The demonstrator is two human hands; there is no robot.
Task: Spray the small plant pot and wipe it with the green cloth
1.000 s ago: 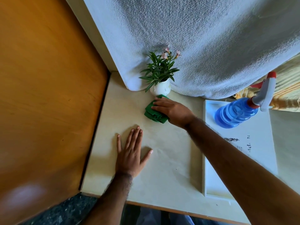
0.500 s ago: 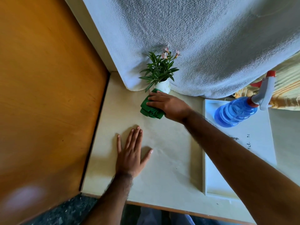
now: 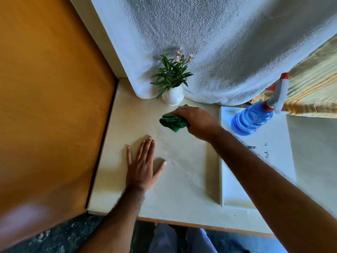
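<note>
A small white plant pot with green leaves and pink flowers stands at the back of the cream table, against a white draped cloth. My right hand grips a bunched green cloth on the table just in front of the pot, a short gap apart from it. My left hand lies flat on the table nearer to me, fingers spread, holding nothing. A blue spray bottle with a white and red trigger stands on a white tray at the right.
The white tray lies along the table's right side. An orange wooden panel walls the left. The white draped cloth hangs behind the pot, with striped yellow fabric at the far right. The table's front edge is near my legs.
My right hand pressed the green cloth against the pot's front, then drew it back toward me and slightly right, uncovering the pot. My left hand stayed flat.
</note>
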